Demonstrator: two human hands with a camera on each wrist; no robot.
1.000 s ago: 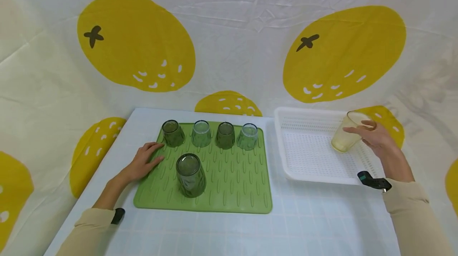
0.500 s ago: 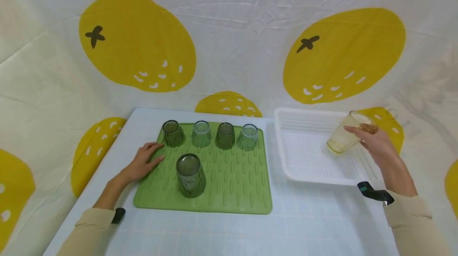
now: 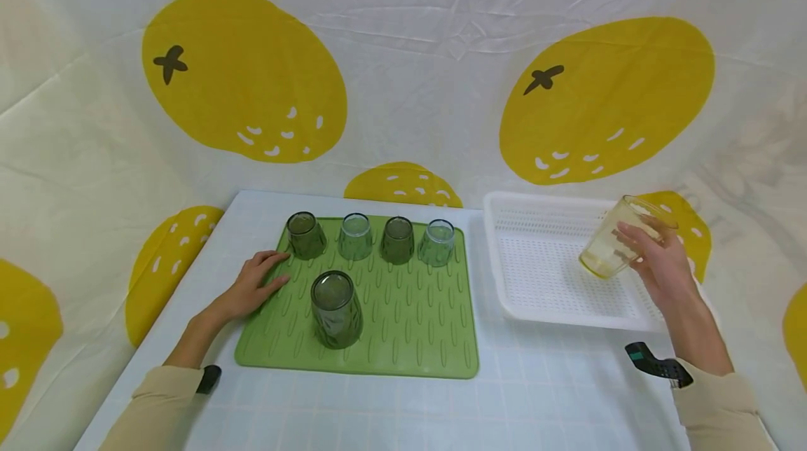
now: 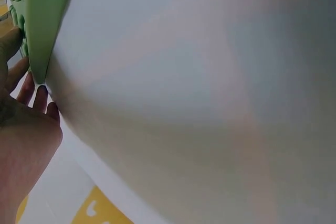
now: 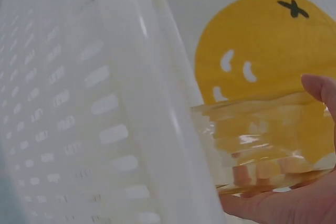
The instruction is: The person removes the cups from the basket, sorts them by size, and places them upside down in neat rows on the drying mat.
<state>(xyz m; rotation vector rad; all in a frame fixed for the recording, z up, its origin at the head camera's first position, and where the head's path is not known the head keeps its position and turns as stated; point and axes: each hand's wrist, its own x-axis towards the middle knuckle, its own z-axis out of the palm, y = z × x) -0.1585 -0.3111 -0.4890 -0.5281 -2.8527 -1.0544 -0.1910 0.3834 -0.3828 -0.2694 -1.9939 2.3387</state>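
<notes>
My right hand (image 3: 658, 265) grips a tall yellow-tinted glass (image 3: 608, 244) over the right part of a white perforated basket (image 3: 542, 314). The glass leans, its rim up toward the right and its base down to the left. In the right wrist view, thumb and fingers wrap the clear amber wall of the glass (image 5: 262, 135). My left hand (image 3: 252, 286) rests with fingers spread on the left edge of a green ridged drying mat (image 3: 416, 339); the left wrist view has the fingertips at the mat's rim (image 4: 50, 19).
Along the mat's back edge stand upside-down glasses: a dark one (image 3: 305, 235), a light blue-green one (image 3: 356, 237), another dark one (image 3: 397, 241) and another blue-green one (image 3: 436, 244). A larger dark glass (image 3: 337, 311) stands nearer the front. A fruit-printed cloth (image 3: 416, 87) hangs behind.
My right hand has turned the yellow glass from nearly upright to more tilted, and drawn slightly nearer and to the right. The left hand has stayed on the mat.
</notes>
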